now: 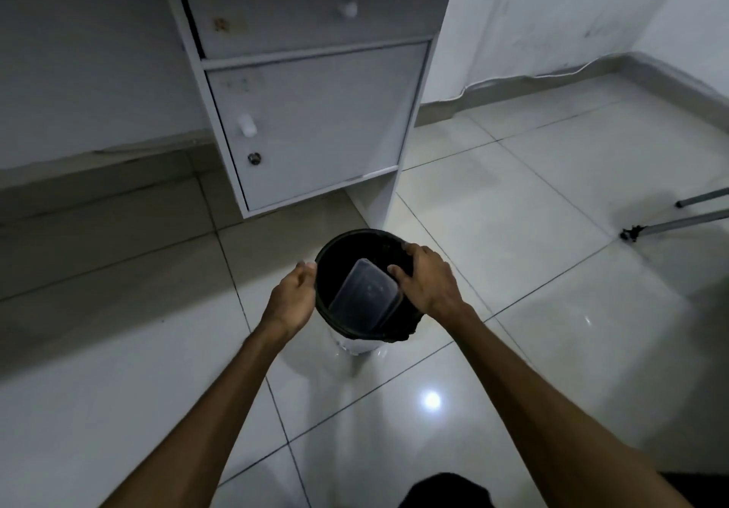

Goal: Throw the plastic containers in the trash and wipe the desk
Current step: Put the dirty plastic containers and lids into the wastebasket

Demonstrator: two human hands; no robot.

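A small round trash bin point(357, 340) lined with a black bag stands on the tiled floor in front of the white desk. A clear rectangular plastic container point(365, 296) lies tilted inside its mouth. My left hand point(294, 296) is at the bin's left rim, fingers loosely curled against it. My right hand point(428, 276) rests over the bin's right rim, its fingertips touching the container's upper right edge and the black bag. Whether either hand truly grips anything is unclear. The desk's top surface is out of view.
The white desk pedestal point(315, 113), with a drawer and a cabinet door, stands just behind the bin. Two thin metal legs point(682, 217) reach in from the right edge. Glossy floor tiles point(552, 211) spread to the right and toward me. A dark shape point(445, 492) sits at the bottom edge.
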